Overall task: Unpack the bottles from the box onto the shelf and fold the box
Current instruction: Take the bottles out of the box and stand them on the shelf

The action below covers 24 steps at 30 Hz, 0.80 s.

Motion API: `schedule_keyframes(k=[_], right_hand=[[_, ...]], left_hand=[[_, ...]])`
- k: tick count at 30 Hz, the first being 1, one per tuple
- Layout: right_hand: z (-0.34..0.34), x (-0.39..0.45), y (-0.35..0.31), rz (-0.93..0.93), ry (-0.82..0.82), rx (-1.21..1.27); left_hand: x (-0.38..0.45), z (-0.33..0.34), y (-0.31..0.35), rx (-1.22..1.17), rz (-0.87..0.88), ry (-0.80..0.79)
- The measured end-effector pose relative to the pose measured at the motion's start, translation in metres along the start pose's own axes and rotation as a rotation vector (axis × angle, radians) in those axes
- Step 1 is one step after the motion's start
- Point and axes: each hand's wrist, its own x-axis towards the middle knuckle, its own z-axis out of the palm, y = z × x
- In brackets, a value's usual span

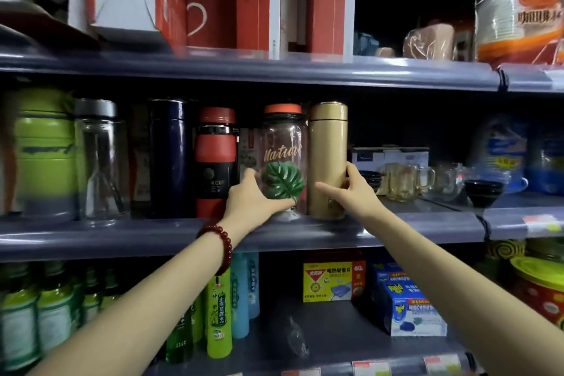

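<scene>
Placing step in hand on the middle shelf (91, 235), among a row of flasks. Clear leaf-print bottle (282, 143) and gold bottle (328, 159) standing upright just beside each other near the front edge; box nowhere in view. Left hand (250, 198) cupping the clear bottle's base, right hand (351, 189) wrapped round the gold one low down; next, probably squaring both up, then letting go.

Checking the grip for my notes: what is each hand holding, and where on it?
Left hand grips the clear leaf-print bottle low on its body; right hand holds the gold flask by its lower half.
</scene>
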Motion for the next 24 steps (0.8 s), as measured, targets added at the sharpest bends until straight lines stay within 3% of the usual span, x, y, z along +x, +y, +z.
schedule_keyframes(k=[5,8,14,20,24], right_hand=[[-0.002,0.0,-0.003,0.004,-0.017,0.011],[-0.001,-0.009,-0.009,-0.091,0.104,-0.003],[0.009,-0.036,-0.052,-0.354,0.305,-0.001],[0.064,-0.051,-0.098,-0.416,0.168,0.01],[0.117,-0.058,-0.102,-0.324,0.008,0.068]], left_hand=[[-0.007,-0.001,0.004,0.0,0.017,-0.027],[-0.011,-0.008,0.005,0.024,0.05,-0.068],[-0.016,-0.055,-0.006,0.013,0.156,0.195],[-0.004,-0.115,-0.037,-0.024,0.133,0.501],[0.001,-0.136,-0.07,0.03,-0.007,0.464]])
